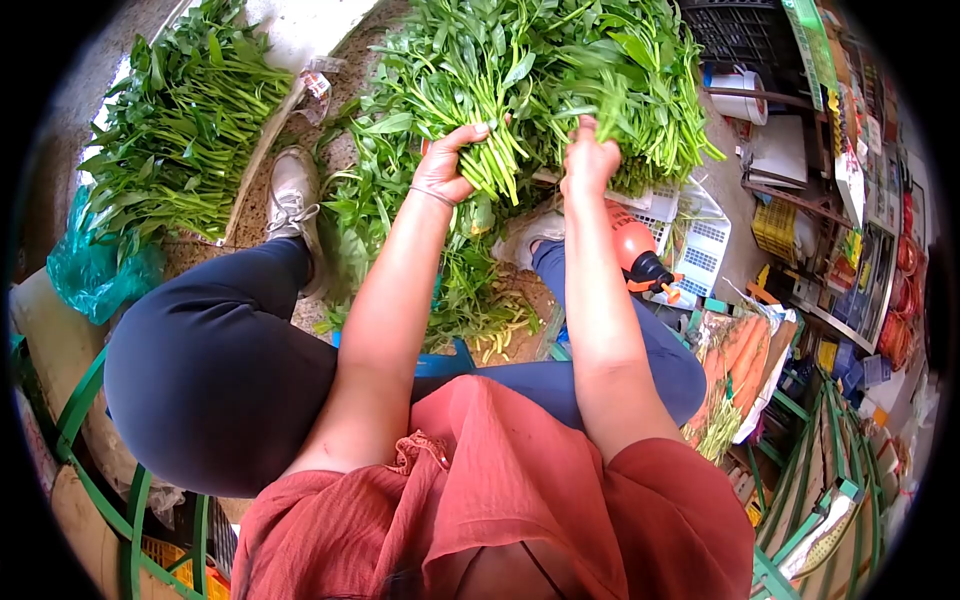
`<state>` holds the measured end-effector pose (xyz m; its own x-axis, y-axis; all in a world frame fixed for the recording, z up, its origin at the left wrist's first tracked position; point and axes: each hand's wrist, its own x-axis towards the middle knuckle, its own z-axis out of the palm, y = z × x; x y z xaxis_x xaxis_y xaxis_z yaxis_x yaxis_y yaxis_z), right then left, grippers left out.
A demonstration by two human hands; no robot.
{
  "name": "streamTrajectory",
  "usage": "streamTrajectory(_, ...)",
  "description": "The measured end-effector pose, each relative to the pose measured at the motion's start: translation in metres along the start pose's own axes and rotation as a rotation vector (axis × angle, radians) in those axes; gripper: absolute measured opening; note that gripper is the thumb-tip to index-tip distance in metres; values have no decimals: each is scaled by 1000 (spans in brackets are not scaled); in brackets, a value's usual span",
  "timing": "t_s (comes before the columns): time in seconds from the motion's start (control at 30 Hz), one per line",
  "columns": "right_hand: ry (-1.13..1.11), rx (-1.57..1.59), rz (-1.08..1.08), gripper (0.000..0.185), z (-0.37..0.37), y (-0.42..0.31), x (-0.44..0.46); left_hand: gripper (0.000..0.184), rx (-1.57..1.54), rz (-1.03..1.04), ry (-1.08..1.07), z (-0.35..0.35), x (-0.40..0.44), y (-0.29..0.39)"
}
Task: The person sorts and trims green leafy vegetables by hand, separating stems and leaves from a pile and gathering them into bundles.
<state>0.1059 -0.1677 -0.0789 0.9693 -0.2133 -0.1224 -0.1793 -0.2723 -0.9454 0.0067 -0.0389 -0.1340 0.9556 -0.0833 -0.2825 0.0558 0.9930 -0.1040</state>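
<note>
My left hand is wrapped round a bunch of water spinach, its pale cut stems pointing down toward me and its leaves spread away. To the right, my right hand is closed, with its fingers pinched on a few leafy stems that are smeared by motion. Beyond both hands lies a large heap of the same greens, with long stems and pointed leaves. Loose leaves and trimmings lie on the floor below my hands, between my feet.
More stacked greens lie at the left, beside a teal plastic bag. Near my right knee are an orange spray bottle, a white plastic basket and carrots. A white bucket and shelving stand further right.
</note>
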Motion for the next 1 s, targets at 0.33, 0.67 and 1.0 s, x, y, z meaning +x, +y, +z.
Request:
streamTrajectory(0.33, -488, -141, 318, 35, 41, -21, -9, 31, 285, 25, 44, 9, -10, -4)
streamTrajectory(0.67, -137, 36, 52, 17, 31, -40, -3, 53, 53, 146, -84, -1, -7, -1)
streamTrajectory(1.0, -645, -1043, -326, 103, 72, -24, -58, 39, 54, 83, 4, -32, -15, 3)
